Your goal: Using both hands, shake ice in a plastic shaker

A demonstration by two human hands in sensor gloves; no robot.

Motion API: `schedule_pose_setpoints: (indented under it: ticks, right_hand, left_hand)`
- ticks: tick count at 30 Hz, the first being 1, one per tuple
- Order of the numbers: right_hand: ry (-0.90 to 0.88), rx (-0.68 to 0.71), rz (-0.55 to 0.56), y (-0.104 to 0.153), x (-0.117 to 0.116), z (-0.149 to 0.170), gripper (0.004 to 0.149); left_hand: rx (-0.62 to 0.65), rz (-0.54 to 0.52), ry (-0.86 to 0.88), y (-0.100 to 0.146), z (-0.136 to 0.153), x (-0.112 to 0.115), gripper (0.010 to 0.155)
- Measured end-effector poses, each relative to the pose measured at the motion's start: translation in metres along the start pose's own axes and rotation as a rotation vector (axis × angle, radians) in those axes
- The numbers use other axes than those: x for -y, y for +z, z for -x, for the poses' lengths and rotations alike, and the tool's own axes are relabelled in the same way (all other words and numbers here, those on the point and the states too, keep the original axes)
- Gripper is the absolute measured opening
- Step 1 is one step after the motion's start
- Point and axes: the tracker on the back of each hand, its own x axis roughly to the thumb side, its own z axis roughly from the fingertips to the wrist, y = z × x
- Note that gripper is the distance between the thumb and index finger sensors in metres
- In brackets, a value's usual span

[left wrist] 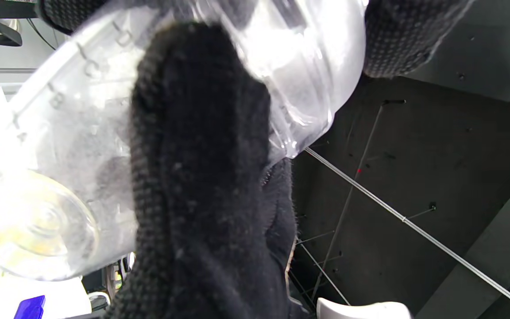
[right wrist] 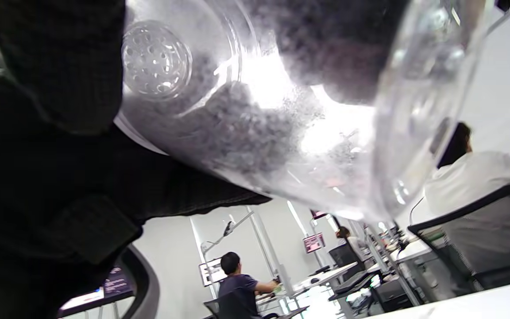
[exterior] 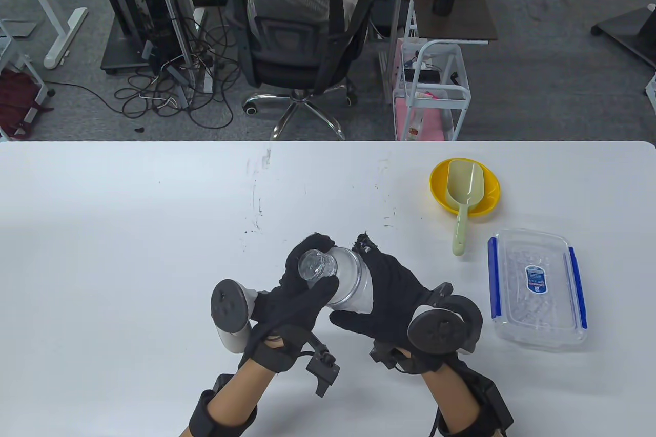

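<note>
Both hands hold the shaker (exterior: 344,281) above the table (exterior: 154,232), near its front edge. Left hand (exterior: 297,293): fingers curled round the cap end, thumb across the clear cap. Right hand (exterior: 394,298): fingers wrapped round the body from behind, thumb below. Shaker is tilted, cap pointing up and to the left in the table view.

Table view only: yellow bowl (exterior: 464,187) at right with a pale green scoop (exterior: 463,196) lying in it, handle over the rim toward the camera; just in front of it, apart, a clear box (exterior: 535,288) with blue clips, lid on, ice visible inside. Blue label on the lid, text too small to read. Behind the table, an office chair (exterior: 297,42) with a person seated.

Left wrist view only: shaker (left wrist: 73,146) fills the upper left, a gloved finger (left wrist: 202,146) laid across its wall; raised graduation marks on the wall, blurred, not legible. Blue clip corner at lower left.

Right wrist view only: looking through the shaker (right wrist: 290,110), a perforated strainer disc (right wrist: 156,60) at the cap end, ice massed inside against the lower wall, droplets on the plastic. Gloved palm dark at left. Background: other people at desks with monitors.
</note>
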Motion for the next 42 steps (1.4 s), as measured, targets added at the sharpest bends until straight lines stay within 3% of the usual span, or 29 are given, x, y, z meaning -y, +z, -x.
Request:
schedule_pose_setpoints:
  ticks: [5,10,15,20,26,30,34,37,39,42]
  right_hand:
    - [0.137,-0.019,0.016,0.002,0.005,0.001,0.112]
    - [0.061,-0.046,0.018,0.002,0.011,0.009,0.114]
    - [0.075,-0.031,0.01,0.001,0.019,0.009,0.104]
    - [0.057,-0.033,0.016,0.001,0.028,0.012,0.095]
    - [0.025,-0.065,0.008,0.001,0.031,0.021,0.09]
    - [0.04,-0.097,0.006,0.001,0.033,0.026,0.087]
    - [0.053,-0.106,0.004,0.001,0.033,0.028,0.083]
    - [0.053,-0.111,0.0,0.0,0.033,0.029,0.082]
    - [0.062,-0.113,0.001,0.001,0.033,0.029,0.081]
    - [0.064,-0.111,0.003,0.001,0.033,0.028,0.081]
  left_hand:
    - [0.038,-0.081,0.039,-0.003,-0.005,-0.013,0.074]
    - [0.025,-0.244,-0.065,-0.01,-0.008,-0.063,0.073]
    - [-0.159,-0.323,-0.493,-0.034,0.016,-0.113,0.072]
    - [-0.376,-0.32,-0.645,-0.066,0.062,-0.146,0.072]
    - [-0.569,-0.26,-1.027,-0.088,0.126,-0.16,0.072]
    - [-0.654,-0.247,-1.056,-0.094,0.157,-0.163,0.072]
    - [-0.741,-0.21,-1.129,-0.098,0.175,-0.167,0.072]
    - [-0.737,-0.215,-1.039,-0.1,0.185,-0.172,0.076]
    - [-0.78,-0.171,-1.004,-0.103,0.186,-0.172,0.082]
    - [-0.752,-0.107,-1.128,-0.104,0.177,-0.171,0.096]
